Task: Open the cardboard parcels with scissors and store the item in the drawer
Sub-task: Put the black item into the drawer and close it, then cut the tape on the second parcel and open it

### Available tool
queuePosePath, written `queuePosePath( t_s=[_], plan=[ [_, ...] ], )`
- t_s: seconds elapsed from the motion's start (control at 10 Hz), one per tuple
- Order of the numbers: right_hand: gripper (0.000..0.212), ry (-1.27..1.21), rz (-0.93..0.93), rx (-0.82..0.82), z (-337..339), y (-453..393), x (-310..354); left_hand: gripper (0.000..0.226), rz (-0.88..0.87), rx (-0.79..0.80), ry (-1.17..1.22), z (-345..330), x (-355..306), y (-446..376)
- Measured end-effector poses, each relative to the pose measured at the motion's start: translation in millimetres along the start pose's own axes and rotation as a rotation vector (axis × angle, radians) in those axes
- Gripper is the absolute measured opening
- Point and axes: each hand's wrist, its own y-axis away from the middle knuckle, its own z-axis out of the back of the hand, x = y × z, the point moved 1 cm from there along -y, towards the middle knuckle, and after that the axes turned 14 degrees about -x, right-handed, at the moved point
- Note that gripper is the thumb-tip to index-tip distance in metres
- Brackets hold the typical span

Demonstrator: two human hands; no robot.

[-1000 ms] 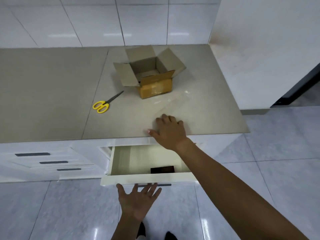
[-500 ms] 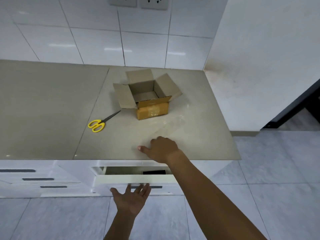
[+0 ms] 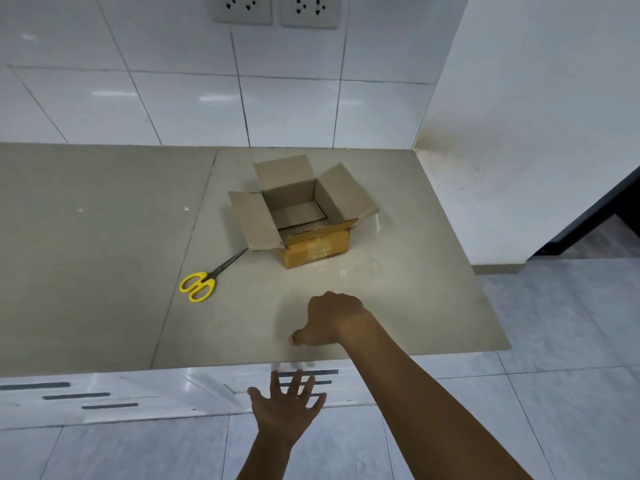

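1. Your left hand [image 3: 289, 407] is spread flat, fingers straight, against the front of the drawer [image 3: 311, 377] just under the counter's near edge. The drawer front looks flush with the cabinet, so I judge it closed, with the item out of sight and presumably inside.
2. Your right hand [image 3: 332, 320] rests knuckles-up on the countertop [image 3: 104, 254] near that same edge, directly above the drawer. Its fingers are tucked under; whether they grip anything I cannot tell.
3. The cardboard parcel [image 3: 301, 216] stands open and looks empty, toward the counter's far right corner, beyond your right hand, which is the nearer one.
4. The scissors [image 3: 207, 278] lie just left of the parcel, yellow handles toward you, long axis running diagonally, blade tips almost under its left flap.
5. The counter is a smooth, glossy beige slab; white wall tiles and two sockets [image 3: 275, 8] sit behind, grey floor tiles below.
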Motion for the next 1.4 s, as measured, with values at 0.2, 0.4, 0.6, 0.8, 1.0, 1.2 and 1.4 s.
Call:
queuePosePath(
  t_s=[0.2, 0.4, 0.6, 0.8, 1.0, 1.2, 1.4],
  plan=[
    [0.053, -0.072, -0.048, 0.045, 8, 1, -4, 0.052, 0.022, -0.052, -0.575, 10, -26, 19],
    [0.022, -0.142, -0.324, -0.610, 40, -9, -44, 0.050, -0.039, 0.013, -1.514, -4, -102, 83],
    [0.035, -0.079, -0.073, -0.877, 53, -51, -63, 0.018, -1.242, 0.065, -1.920, -109, -161, 153],
    [0.060, 0.029, 0.045, -0.487, 57, -81, -70, 0.064, -1.490, -0.518, -2.484, -149, -190, 127],
    [0.061, 0.267, 0.053, -0.502, 45, -101, -90, 0.019, -1.805, -0.609, -2.365, -126, -186, 92],
    [0.045, 0.272, 0.225, -0.606, 56, -115, -94, 0.034, -1.870, -0.526, -2.308, -151, -197, 106],
    [0.054, -0.454, 0.175, -0.471, 127, -114, -80, 0.019, -1.345, -0.255, -1.279, -187, -239, 159]
  ],
)
